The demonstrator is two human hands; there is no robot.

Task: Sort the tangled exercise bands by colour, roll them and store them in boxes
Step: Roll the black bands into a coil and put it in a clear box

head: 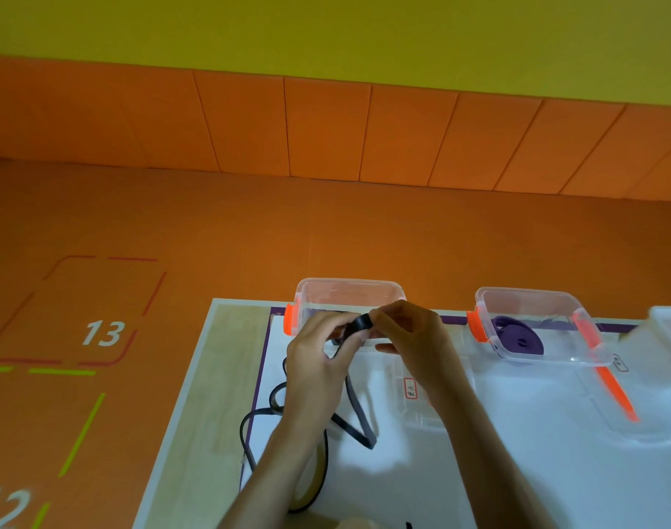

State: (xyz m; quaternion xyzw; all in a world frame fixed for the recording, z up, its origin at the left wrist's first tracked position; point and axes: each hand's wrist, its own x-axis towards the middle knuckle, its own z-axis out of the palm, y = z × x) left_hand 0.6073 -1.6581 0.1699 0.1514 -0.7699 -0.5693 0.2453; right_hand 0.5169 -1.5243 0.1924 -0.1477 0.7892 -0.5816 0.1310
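A white worktop (517, 433) stands on an orange floor (173, 223) below a yellow wall (326, 28). Both hands, left (318, 357) and right (410, 334), pinch a black band (360, 324) roll before a clear box (345, 295); its tail trails across the worktop.

A white-topped counter with a pale wood edge (211, 395) stands on an orange floor (211, 231), with an orange panelled wall (326, 127) behind it. At the counter's far edge sit two clear plastic boxes with orange clips: the left box (349, 292) and, well to its right, the right box (536, 311), which holds a rolled purple band (519, 339). Both hands meet just in front of the left box: left hand (318, 357), right hand (410, 337). Between them is a black band (358, 410), trailing down onto the counter toward the near edge.
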